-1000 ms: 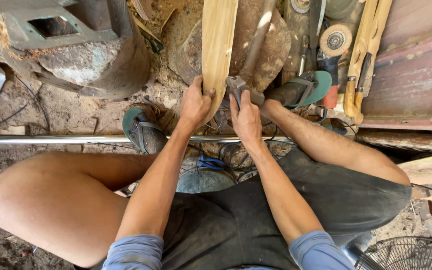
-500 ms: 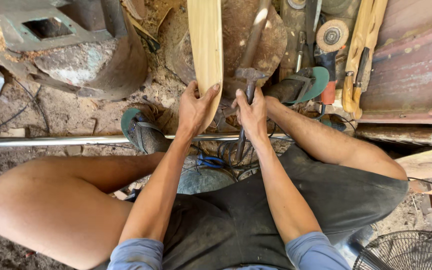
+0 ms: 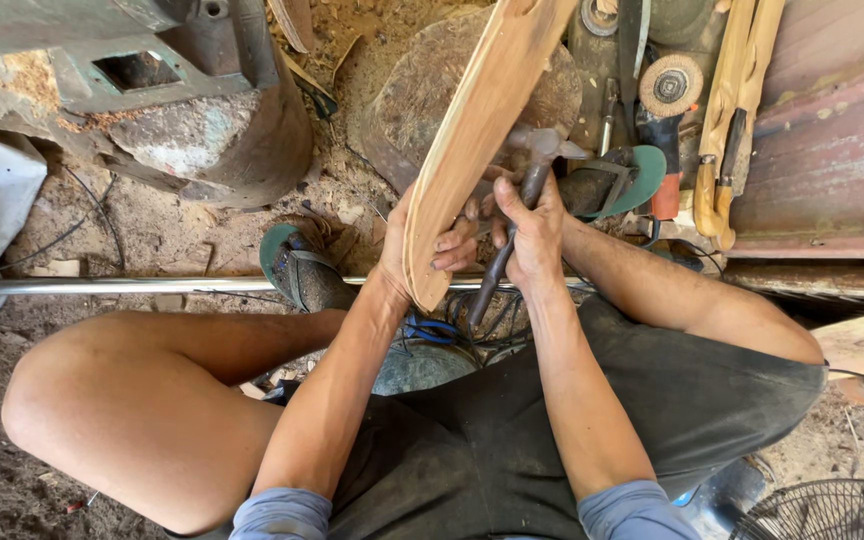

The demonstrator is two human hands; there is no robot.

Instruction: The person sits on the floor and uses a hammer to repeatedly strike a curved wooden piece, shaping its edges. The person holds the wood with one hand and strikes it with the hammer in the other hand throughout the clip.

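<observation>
My left hand (image 3: 422, 250) grips the near end of a long pale wooden plank (image 3: 482, 120), which tilts up and away to the right. My right hand (image 3: 530, 235) is closed around the dark handle of a metal hammer (image 3: 532, 165), its head just beside the plank's right edge. Both hands sit close together above a round wooden block (image 3: 412, 110) on the dirt floor. My bare knee (image 3: 102, 400) is at lower left, dark shorts below.
A steel pipe (image 3: 112, 286) runs across the floor under my arms. Green sandals (image 3: 297, 265) are on my feet. A grinder disc (image 3: 670, 85), wooden handles (image 3: 722, 110) and a rusty metal sheet (image 3: 832, 130) lie at right. A heavy metal base (image 3: 182, 110) stands upper left; a fan grille (image 3: 832, 510) lower right.
The plank has swung from upright to leaning right, with its near end lifted toward me. My right hand has shifted its grip on the hammer handle and moved closer to the plank.
</observation>
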